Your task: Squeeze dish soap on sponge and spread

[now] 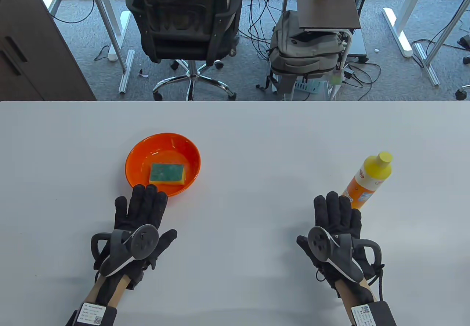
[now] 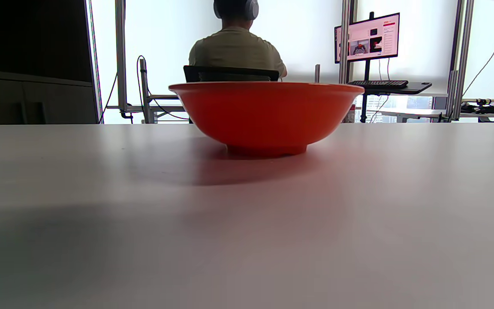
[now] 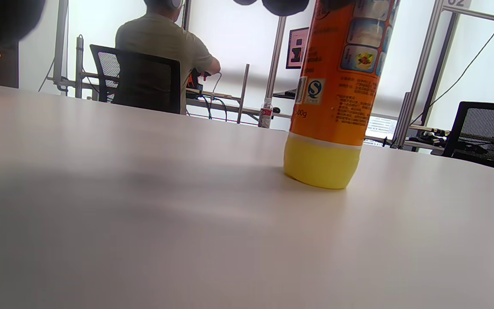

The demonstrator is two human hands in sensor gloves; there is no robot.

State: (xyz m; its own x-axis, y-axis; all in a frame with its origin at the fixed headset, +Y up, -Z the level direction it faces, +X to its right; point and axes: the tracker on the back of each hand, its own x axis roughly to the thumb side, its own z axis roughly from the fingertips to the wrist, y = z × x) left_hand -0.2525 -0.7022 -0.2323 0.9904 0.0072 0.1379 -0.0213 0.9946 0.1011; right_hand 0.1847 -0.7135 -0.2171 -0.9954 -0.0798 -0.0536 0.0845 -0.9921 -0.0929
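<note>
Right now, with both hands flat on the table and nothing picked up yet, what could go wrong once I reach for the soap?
The dish soap bottle is tall on a narrow base, close ahead of the right hand; a clumsy reach could topple it. Its yellow cap looks closed, so squeezing early may give nothing. The sponge lies loose in the orange bowl, whose small foot could let it tip or slide while spreading; the left hand is near enough to steady it.

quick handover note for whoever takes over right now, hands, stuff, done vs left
Left hand: flat on the table, fingers spread, tips at the near rim of the orange bowl, holding nothing.
Right hand: flat, empty, just short of the dish soap bottle.
Sponge lies green side up in the bowl. Bottle stands upright, cap on.
Done: nothing.
Left: pick up bottle, squeeze soap on sponge, spread.
</note>
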